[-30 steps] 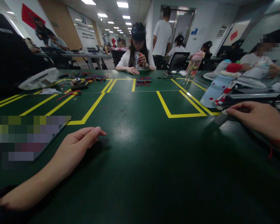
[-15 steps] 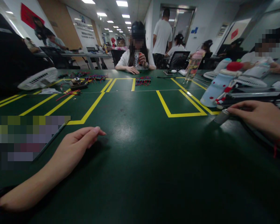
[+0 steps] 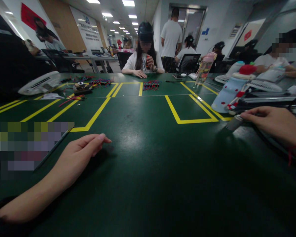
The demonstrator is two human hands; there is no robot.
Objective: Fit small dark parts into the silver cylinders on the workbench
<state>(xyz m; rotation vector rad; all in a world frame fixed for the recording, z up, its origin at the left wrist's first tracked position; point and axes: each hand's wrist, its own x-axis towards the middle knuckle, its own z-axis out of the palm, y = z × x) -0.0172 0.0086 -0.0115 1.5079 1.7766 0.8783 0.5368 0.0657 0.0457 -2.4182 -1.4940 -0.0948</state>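
My left hand [image 3: 82, 153] lies flat on the dark green table [image 3: 150, 164], fingers together and pointing right, holding nothing. A thin dark rod [image 3: 53, 149] lies just to its left. My right hand [image 3: 273, 124] rests at the right edge, its fingers closed around a small grey cylindrical tool [image 3: 234, 123] whose tip points left; a dark cable runs back under the wrist. A red string circles that wrist.
Yellow tape lines [image 3: 187, 108] mark boxes on the table. A pale blue bottle with red cap [image 3: 230, 90] lies near my right hand. A white fan [image 3: 39, 83], coloured wire bundles [image 3: 151, 86] and a pink-capped bottle [image 3: 204, 69] stand farther off. Several people sit around.
My right hand and the grey tool have shifted very slightly. The left hand has stayed where it was.
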